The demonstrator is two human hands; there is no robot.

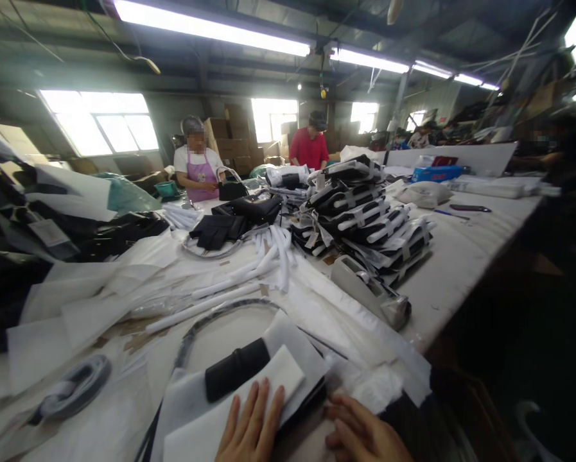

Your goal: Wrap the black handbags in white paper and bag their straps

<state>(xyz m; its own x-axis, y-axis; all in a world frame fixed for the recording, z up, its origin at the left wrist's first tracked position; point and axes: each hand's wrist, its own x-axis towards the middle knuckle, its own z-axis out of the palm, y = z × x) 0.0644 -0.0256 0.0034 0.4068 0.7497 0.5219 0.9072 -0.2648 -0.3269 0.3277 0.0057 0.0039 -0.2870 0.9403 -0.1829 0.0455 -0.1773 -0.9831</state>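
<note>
My left hand [252,423] lies flat with fingers stretched out, pressing on a folded white padding sheet [196,433]. That sheet rests over a black handbag, largely hidden beneath white wrapping [184,401]. A black flap or strap piece [237,369] shows above the sheet. The bag's wrapped handle [191,333] arcs away from me over the table. To the right, my right hand [365,430] hovers beside the bag's edge with loosely bent fingers and nothing visible in them. Close to it is crumpled clear plastic [365,385].
Wrapped black bags [359,205] are stacked at centre right, beside a tape dispenser [372,292]. White foam tubes [268,256] and thin white sheets [90,301] cover the table. A coiled grey strap [76,388] lies left. Two people, in a purple apron [201,173] and red top [309,147], stand across.
</note>
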